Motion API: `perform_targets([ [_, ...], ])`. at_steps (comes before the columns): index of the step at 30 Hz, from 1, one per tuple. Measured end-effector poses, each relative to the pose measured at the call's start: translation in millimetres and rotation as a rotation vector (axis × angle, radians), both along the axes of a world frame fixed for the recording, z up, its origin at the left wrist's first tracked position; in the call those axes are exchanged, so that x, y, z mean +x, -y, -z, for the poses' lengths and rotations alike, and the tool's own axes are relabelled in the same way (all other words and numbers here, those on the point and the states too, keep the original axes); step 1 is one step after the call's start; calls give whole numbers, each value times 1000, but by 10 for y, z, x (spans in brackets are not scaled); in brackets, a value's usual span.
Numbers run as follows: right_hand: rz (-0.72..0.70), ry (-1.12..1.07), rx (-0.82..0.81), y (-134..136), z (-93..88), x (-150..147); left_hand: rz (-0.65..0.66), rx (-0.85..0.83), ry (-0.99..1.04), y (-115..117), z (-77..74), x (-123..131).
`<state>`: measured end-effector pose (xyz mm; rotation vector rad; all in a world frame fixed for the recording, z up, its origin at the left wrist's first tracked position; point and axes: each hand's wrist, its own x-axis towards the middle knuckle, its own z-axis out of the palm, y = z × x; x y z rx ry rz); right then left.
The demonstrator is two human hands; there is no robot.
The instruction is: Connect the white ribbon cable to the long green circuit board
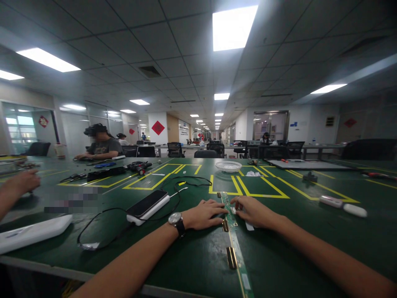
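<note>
From where I stand, the green circuit strip (238, 252) runs from the near edge of the worktop (192, 265) in toward its middle, its closest end cut off from my view. It could, I think, slide or twist if one hand pressed harder than the other, and a sleeve or wrist brushing the brown tabs (231, 257) along its left side might bend them.

The left hand (201, 215) lies palm down, watch (176, 221) on the wrist, its fingers loosely spread with their tips at the strip's left side. The right hand (252, 210) comes in from the right edge, fingers bent close together at the strip's other side, a white piece (249, 226) just below them. Whether either set of fingers actually grips anything, I cannot tell.
</note>
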<state>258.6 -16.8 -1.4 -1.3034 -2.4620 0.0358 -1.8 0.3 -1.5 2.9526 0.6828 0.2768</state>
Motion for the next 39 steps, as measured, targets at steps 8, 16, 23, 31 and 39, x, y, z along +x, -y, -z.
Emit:
perform_targets([
  [8, 11, 6, 36, 26, 11, -39, 9, 0, 21, -14, 18, 0],
  [16, -84, -39, 30, 17, 23, -5, -8, -28, -3, -50, 35, 13],
  [23, -142, -111, -1, 7, 8, 13, -11, -66, -1, -86, 45, 24],
  [31, -85, -104, -57, 24, -65, -18, -3, -79, 20, -78, 32, 17],
  [39, -285, -110, -11, -96, -50, -29, -47, -35, 170, -123, -64, -64],
])
